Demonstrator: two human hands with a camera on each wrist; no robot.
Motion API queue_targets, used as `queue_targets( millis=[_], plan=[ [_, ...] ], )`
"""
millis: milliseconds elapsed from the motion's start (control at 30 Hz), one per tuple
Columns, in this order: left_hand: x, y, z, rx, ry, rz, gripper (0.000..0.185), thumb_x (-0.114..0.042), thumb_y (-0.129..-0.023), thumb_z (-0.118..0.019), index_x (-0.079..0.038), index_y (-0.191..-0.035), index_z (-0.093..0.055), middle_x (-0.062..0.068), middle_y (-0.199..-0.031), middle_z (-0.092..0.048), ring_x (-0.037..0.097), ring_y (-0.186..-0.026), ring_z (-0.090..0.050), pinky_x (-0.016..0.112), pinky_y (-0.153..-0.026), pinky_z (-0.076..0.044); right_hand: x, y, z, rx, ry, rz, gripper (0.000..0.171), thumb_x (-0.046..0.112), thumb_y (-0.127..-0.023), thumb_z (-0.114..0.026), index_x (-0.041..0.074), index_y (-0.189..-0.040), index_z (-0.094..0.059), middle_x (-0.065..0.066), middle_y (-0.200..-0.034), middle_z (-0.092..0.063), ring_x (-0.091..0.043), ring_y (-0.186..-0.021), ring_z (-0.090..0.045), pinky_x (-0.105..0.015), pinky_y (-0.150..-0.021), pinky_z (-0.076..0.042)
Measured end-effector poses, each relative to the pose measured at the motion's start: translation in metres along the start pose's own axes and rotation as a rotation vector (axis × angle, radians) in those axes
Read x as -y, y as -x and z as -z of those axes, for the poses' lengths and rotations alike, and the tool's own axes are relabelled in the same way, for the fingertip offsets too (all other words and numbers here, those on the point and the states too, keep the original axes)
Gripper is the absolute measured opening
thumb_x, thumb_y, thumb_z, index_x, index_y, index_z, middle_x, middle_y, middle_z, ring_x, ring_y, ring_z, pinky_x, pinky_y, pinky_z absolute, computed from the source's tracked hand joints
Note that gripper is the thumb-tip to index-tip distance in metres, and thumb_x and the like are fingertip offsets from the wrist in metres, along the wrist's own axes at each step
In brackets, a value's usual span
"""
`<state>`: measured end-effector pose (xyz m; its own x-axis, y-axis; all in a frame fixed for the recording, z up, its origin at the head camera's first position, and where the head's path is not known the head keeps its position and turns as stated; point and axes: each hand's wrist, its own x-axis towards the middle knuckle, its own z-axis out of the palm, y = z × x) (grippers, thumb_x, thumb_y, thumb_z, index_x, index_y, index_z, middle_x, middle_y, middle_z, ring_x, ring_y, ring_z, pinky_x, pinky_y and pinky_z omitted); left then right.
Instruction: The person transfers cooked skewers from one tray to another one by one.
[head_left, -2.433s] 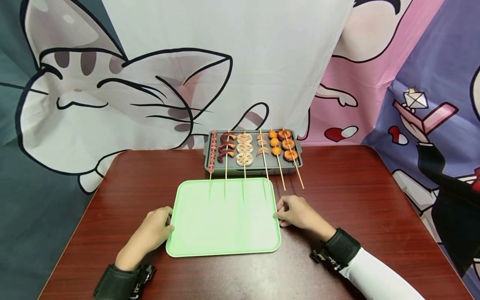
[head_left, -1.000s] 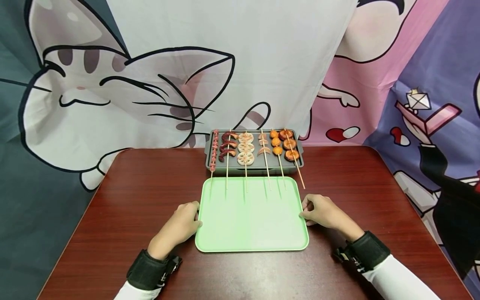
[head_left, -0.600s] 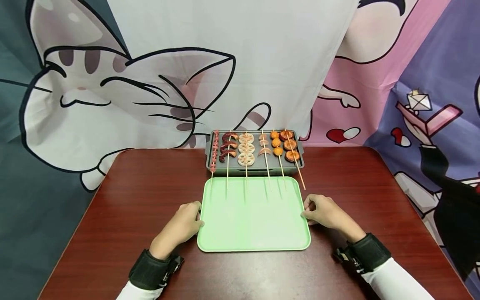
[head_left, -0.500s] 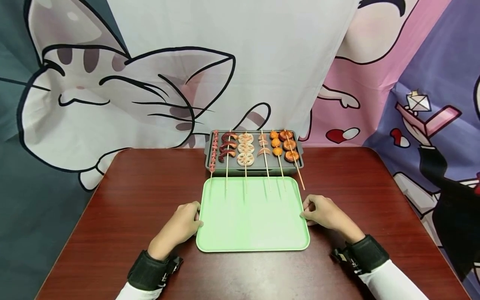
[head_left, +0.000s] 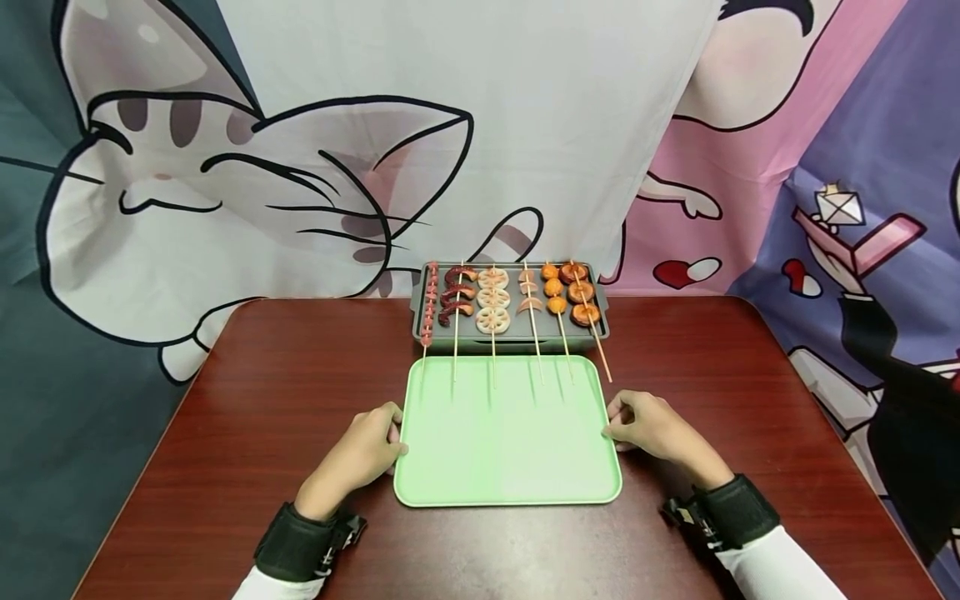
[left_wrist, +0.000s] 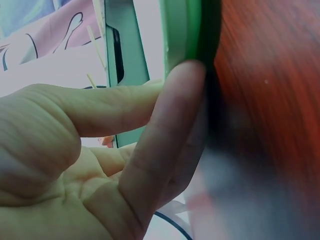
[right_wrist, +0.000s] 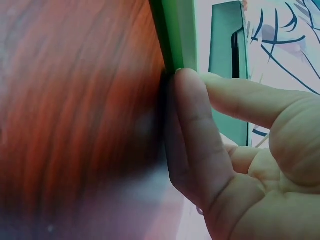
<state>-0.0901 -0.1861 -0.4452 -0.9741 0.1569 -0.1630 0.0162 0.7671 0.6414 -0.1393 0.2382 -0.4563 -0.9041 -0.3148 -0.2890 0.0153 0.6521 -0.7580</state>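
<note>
A pale green tray point(head_left: 510, 498) lies flat on the dark red table point(head_left: 262, 392), with nothing in it. My left hand point(head_left: 392, 433) pinches its left rim, and my right hand point(head_left: 611, 421) pinches its right rim. The left wrist view shows a finger pressed against the green tray's rim point(left_wrist: 182, 30) with the thumb reaching over it. The right wrist view shows the same hold on the rim point(right_wrist: 175, 30). Behind the tray sits a grey grill pan point(head_left: 510, 340) carrying several food skewers point(head_left: 492, 297). Their sticks overhang the green tray's far edge.
A cartoon cat cloth point(head_left: 300, 167) hangs behind the table. Bare table surface stretches to the left and to the right point(head_left: 735, 375) of the tray. The grey pan point(left_wrist: 125, 50) shows past my left fingers, and the grey pan point(right_wrist: 225, 50) also shows past my right fingers.
Both hands slid the green tray to the right, in front of the grey pan. Over the last second the tray and hands have hardly moved.
</note>
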Motion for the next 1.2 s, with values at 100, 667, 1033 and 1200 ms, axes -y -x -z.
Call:
queue_targets(
  millis=[100, 667, 1033, 1200],
  plan=[
    [0.002, -0.001, -0.001, 0.002, 0.023, 0.013, 0.028, 0.004, -0.086, -0.075, 0.005, -0.11, -0.06, 0.002, -0.073, -0.056, 0.011, -0.05, -0.059, 0.028, -0.063, -0.051, -0.002, -0.002, 0.004, -0.005, -0.005, 0.036, 0.021, 0.006, -0.088, -0.076, -0.002, -0.102, -0.064, -0.007, -0.082, -0.067, -0.016, -0.07, -0.068, -0.028, -0.064, -0.059],
    [0.005, 0.003, -0.001, 0.031, 0.082, 0.041, 0.027, 0.005, -0.092, -0.071, 0.006, -0.116, -0.058, 0.005, -0.075, -0.056, 0.016, -0.054, -0.062, 0.028, -0.057, -0.052, 0.007, -0.02, 0.045, 0.082, -0.425, 0.109, 0.061, 0.009, -0.098, -0.07, -0.015, -0.145, -0.042, -0.031, -0.129, -0.062, -0.009, -0.106, -0.069, -0.023, -0.092, -0.058],
    [0.003, 0.001, -0.003, 0.018, 0.078, 0.043, 0.028, 0.006, -0.089, -0.073, 0.006, -0.113, -0.059, 0.005, -0.074, -0.055, 0.017, -0.053, -0.062, 0.028, -0.057, -0.052, 0.008, -0.042, 0.043, 0.056, -0.653, 0.049, 0.054, 0.006, -0.102, -0.064, -0.021, -0.142, -0.04, -0.006, -0.112, -0.074, -0.012, -0.1, -0.071, -0.025, -0.09, -0.059],
    [0.003, 0.0, -0.003, 0.007, 0.072, 0.04, 0.027, 0.006, -0.088, -0.074, 0.005, -0.111, -0.059, 0.005, -0.074, -0.055, 0.016, -0.052, -0.063, 0.028, -0.057, -0.052, 0.012, -0.046, 0.044, 0.054, -0.638, 0.018, 0.051, 0.005, -0.101, -0.065, -0.02, -0.14, -0.044, -0.007, -0.11, -0.074, -0.012, -0.098, -0.071, -0.025, -0.087, -0.06]
  ],
)
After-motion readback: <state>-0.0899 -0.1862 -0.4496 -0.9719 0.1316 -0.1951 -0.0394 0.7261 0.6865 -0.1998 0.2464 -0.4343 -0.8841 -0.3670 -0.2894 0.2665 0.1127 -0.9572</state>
